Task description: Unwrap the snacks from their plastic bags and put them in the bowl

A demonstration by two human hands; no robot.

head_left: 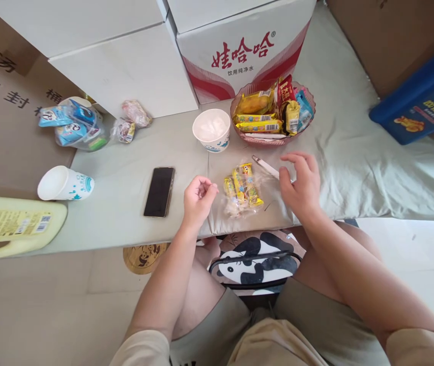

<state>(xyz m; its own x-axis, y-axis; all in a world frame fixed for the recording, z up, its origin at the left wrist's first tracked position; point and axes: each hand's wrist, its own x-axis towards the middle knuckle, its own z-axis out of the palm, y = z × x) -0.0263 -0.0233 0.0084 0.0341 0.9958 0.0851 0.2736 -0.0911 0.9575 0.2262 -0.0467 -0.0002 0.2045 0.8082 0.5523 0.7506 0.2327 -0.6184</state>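
Observation:
My left hand (pixel 199 198) is closed, with the thumb pressed to the curled fingers. Whatever it holds, if anything, cannot be made out. Just right of it lies a clear plastic bag (pixel 235 207) with several yellow snack packets (pixel 245 183). My right hand (pixel 301 185) is open, thumb and index finger apart. It hovers by the near end of a slim white tool with a metal tip (pixel 265 166), partly hidden behind the fingers. Whether the hand touches the tool, I cannot tell.
A pink glass bowl (pixel 272 140) of wrapped snacks and an upright paper cup (pixel 212 133) stand behind. Leftward lie a phone (pixel 159 192), a tipped paper cup (pixel 67 183), a yellow jug (pixel 18 223) and a tub of blue packets (pixel 79 127). White cartons (pixel 125 66) wall the back.

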